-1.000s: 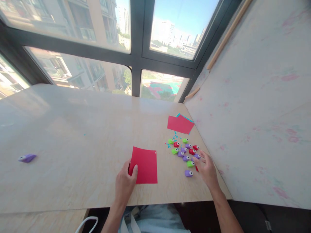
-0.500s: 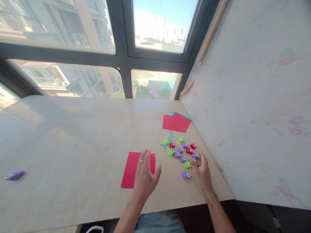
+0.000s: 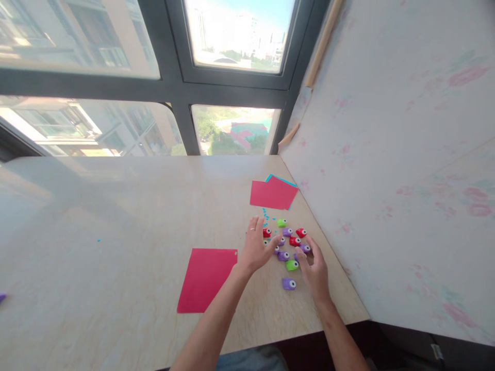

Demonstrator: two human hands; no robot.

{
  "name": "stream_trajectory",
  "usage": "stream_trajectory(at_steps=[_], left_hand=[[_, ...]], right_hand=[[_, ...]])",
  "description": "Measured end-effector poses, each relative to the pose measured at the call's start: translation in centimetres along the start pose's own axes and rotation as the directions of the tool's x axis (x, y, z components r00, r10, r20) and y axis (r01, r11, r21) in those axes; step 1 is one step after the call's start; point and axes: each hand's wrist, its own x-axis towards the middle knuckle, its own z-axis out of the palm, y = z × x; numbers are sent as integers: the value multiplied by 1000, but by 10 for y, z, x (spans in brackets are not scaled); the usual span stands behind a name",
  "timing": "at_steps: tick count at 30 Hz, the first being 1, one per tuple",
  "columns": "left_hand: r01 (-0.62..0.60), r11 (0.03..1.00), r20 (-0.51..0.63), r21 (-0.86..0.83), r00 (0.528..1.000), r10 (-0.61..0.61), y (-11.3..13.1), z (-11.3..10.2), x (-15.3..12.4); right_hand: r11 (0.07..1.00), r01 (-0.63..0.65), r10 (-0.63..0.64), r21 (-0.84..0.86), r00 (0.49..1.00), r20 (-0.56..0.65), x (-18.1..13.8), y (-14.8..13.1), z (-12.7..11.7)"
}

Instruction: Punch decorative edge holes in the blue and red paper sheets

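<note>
My left hand (image 3: 258,251) hovers over the left side of a group of small craft paper punches, its fingers and thumb spread and nothing in them. It hides some of the punches. Beside the right side of the group is my right hand (image 3: 315,270), thumb and fingers apart around a purple punch (image 3: 305,249); whether it touches it I cannot tell. Nearby lie a green punch (image 3: 292,265), a red punch (image 3: 295,241) and, closer to me, another purple punch (image 3: 289,284). A red paper sheet (image 3: 207,281) with a small hole near one corner lies left of my hands.
Farther back lie red paper sheets (image 3: 274,193) with blue paper under them. Small blue paper bits (image 3: 265,212) are scattered by the punches. The patterned wall (image 3: 386,170) bounds the table (image 3: 116,278) on the right, windows at the back. A purple object (image 3: 2,297) shows at the left edge.
My left hand has moved from over the red sheet rightward to the punches, uncovering the sheet. My right hand stays by the punches. The view has shifted slightly right.
</note>
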Motion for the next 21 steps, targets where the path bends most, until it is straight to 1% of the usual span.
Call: stream_trajectory(at_steps=[2, 4, 10, 13, 16, 19, 21], left_hand=[[19, 999, 18, -34, 1000, -18, 0, 6, 5], [10, 999, 25, -39, 1000, -9, 2, 13, 6], [-84, 996, 3, 3, 996, 84, 11, 31, 4], [-120, 993, -17, 8, 993, 120, 17, 37, 4], [-129, 992, -21, -8, 991, 129, 19, 39, 5], [-125, 992, -7, -6, 992, 125, 16, 37, 12], [-151, 989, 16, 11, 988, 150, 13, 35, 20]], right_hand=[[997, 66, -65, -36, 998, 22, 3, -2, 3], [992, 113, -111, -58, 993, 42, 8, -4, 6], [990, 140, -139, -14, 989, 54, 26, -4, 16], [988, 136, -141, 67, 987, 80, 36, 0, 21], [980, 106, -126, 170, 986, 113, 44, 3, 24], [969, 65, -90, 237, 991, 98, 47, 3, 21], [971, 33, -53, 239, 996, 77, 41, 2, 15]])
